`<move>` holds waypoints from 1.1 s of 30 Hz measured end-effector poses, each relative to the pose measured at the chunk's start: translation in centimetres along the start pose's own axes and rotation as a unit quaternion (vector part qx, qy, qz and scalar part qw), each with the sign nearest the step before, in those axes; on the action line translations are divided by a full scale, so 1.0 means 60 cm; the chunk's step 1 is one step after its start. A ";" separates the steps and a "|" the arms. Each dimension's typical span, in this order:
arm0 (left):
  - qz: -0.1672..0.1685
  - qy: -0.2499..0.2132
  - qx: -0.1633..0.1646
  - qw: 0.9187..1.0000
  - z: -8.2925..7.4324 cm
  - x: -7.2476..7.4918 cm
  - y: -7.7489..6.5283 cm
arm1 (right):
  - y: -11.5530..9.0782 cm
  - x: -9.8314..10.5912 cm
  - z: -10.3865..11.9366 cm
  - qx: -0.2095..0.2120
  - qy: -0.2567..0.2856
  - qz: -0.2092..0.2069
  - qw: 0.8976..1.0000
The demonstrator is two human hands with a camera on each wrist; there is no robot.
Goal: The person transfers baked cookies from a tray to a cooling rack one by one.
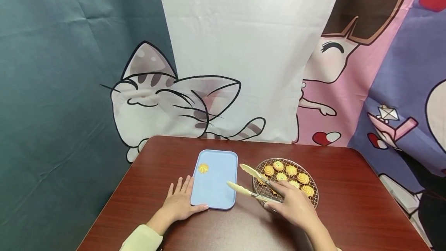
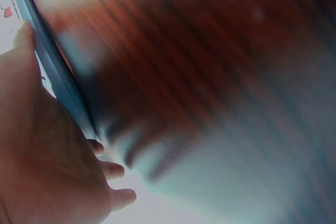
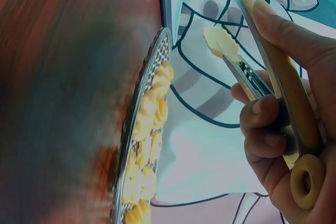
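Observation:
A pair of tongs (image 3: 275,66) with cream scalloped tips is gripped in my right hand (image 1: 294,204), its arms spread and nothing between the tips. The tips point left, between the blue tray (image 1: 217,189) and the round wire rack (image 1: 315,204). Several swirled cookies (image 1: 303,178) sit on that rack, partly hidden by my right hand. One yellow cookie (image 1: 203,168) lies at the tray's upper left. My left hand (image 1: 179,202) has its fingers spread at the tray's left edge, the thumb by the near left corner.
A reddish-brown wooden table (image 1: 167,158) carries the tray and rack. Behind its far edge hangs a curtain (image 1: 251,49) printed with a cartoon cat and a cartoon figure. A dark shape (image 1: 432,212) stands beyond the table's right side.

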State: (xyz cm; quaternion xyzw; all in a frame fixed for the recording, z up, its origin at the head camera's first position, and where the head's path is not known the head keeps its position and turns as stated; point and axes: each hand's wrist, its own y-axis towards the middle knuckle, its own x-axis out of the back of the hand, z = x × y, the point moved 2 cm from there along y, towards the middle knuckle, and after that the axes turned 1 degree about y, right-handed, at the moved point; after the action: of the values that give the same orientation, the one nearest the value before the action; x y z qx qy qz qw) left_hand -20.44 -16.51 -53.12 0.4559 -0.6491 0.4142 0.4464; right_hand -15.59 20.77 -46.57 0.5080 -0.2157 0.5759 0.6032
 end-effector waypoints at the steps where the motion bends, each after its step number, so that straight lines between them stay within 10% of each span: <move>1: 0.000 -0.001 0.000 1.000 0.000 0.000 0.000 | 0.002 -0.001 0.002 0.001 0.001 0.001 1.000; 33: 0.003 -0.003 -0.001 1.000 -0.002 0.004 -0.003 | 0.055 -0.051 0.038 0.027 0.020 0.021 0.999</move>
State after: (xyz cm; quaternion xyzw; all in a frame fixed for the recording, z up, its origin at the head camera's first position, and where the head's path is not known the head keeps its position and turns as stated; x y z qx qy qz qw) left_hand -20.29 -16.48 -52.86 0.4550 -0.6522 0.4137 0.4432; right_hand -18.64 16.73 -47.07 0.5076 -0.1990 0.6042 0.5811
